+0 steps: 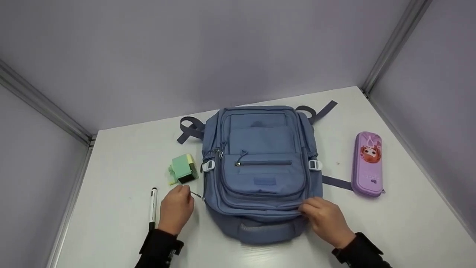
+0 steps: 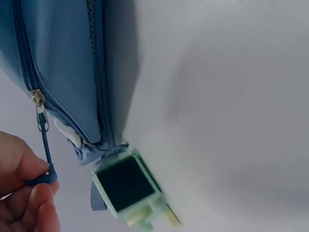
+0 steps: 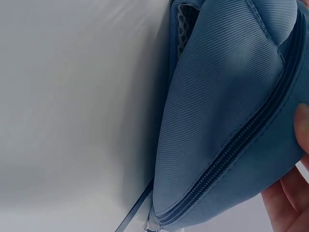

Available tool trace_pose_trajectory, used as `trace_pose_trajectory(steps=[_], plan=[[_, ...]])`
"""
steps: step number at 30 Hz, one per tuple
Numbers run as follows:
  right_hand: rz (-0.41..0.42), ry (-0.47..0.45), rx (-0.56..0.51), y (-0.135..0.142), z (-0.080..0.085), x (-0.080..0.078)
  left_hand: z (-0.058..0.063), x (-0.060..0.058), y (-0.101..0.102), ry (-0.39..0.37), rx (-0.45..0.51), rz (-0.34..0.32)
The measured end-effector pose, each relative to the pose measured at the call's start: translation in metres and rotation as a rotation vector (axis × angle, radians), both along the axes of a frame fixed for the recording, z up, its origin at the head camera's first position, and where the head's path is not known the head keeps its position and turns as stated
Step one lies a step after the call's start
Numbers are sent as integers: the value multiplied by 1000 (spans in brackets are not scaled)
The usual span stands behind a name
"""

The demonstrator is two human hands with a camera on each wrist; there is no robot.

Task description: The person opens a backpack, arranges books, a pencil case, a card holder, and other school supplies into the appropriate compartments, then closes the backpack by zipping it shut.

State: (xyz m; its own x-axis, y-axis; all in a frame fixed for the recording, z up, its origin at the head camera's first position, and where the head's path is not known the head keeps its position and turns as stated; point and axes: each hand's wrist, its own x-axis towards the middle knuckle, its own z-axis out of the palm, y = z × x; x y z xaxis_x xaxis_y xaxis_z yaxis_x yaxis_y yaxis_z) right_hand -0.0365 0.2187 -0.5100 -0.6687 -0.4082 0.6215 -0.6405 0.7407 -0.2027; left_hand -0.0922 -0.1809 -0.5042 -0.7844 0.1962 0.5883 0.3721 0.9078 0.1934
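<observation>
A white table [image 1: 390,223] carries a blue backpack [image 1: 260,167] lying flat at its middle; the right hand [image 1: 325,219] grips the fabric at its near right edge; the left hand [image 1: 176,208] pinches the zip pull [image 2: 46,154] at its near left side; around lie a purple pencil case [image 1: 367,163], a green sharpener [image 1: 183,169] and a marker [image 1: 153,206]; no writing is readable.

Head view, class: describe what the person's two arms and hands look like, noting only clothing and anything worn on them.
Both hands are bare, with no gloves or rings visible. The left hand and the right hand each emerge from a long black sleeve ending at the wrist. The black left cuff looks bulky, as if strapped; the black right cuff likewise.
</observation>
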Motion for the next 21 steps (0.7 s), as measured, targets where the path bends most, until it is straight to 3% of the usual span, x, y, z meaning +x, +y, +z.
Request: trace_pose_trajectory(steps=[9, 16, 21], plan=[[45, 20, 21, 4, -2, -2, 11, -57, 14, -59, -109, 28], [87, 7, 1, 6, -5, -3, 14, -98, 19, -122, -173, 85], [114, -17, -6, 6, -6, -3, 10, -119, 32, -83, -206, 159]])
